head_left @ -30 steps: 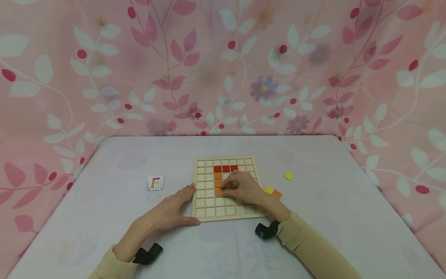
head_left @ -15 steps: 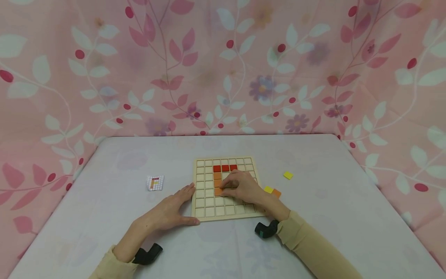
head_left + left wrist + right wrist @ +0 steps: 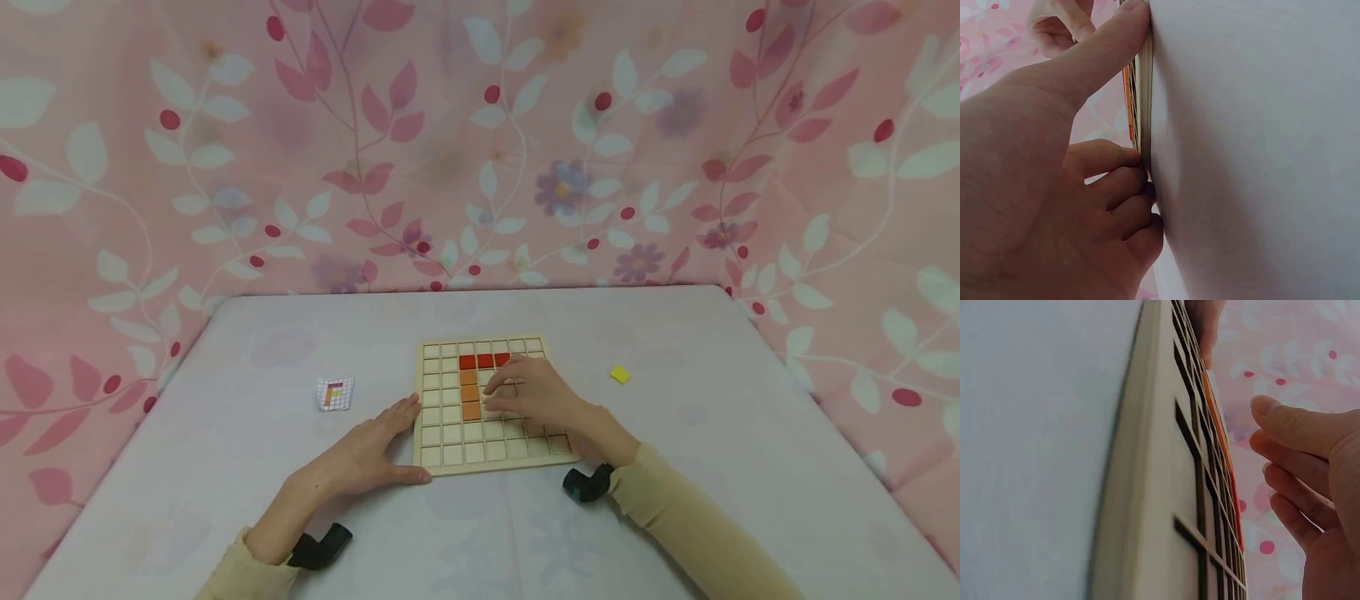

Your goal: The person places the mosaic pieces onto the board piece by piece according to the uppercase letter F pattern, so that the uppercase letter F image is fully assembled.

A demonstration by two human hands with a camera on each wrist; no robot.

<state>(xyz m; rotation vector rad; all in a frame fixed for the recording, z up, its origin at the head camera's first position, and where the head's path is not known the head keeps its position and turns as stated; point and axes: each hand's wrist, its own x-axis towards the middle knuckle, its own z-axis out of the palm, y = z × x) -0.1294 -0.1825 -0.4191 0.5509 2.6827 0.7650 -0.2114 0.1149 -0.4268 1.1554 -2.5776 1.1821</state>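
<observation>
A square wooden grid board (image 3: 453, 454) lies on the table. Three red tiles (image 3: 485, 360) form a row near its far side. Below the leftmost red one, a column of three orange tiles (image 3: 470, 392) runs toward the near side. My left hand (image 3: 358, 454) rests at the board's left side, fingertips against the edge and thumb at the near corner. Over the board, just right of the orange column, hovers my right hand (image 3: 536, 392), thumb and fingers apart. In the right wrist view that hand (image 3: 1316, 469) shows nothing between thumb and fingers.
A small paper card (image 3: 335, 393) with a coloured grid pattern lies left of the board. One yellow tile (image 3: 620, 375) lies to the right. The white-covered table (image 3: 465, 533) ends at a pink floral curtain (image 3: 450, 167) behind.
My right hand has let go of the lowest orange tile and shifted slightly right. Its wrist now hides the yellow and orange tiles beside the board. My left hand has stayed still.
</observation>
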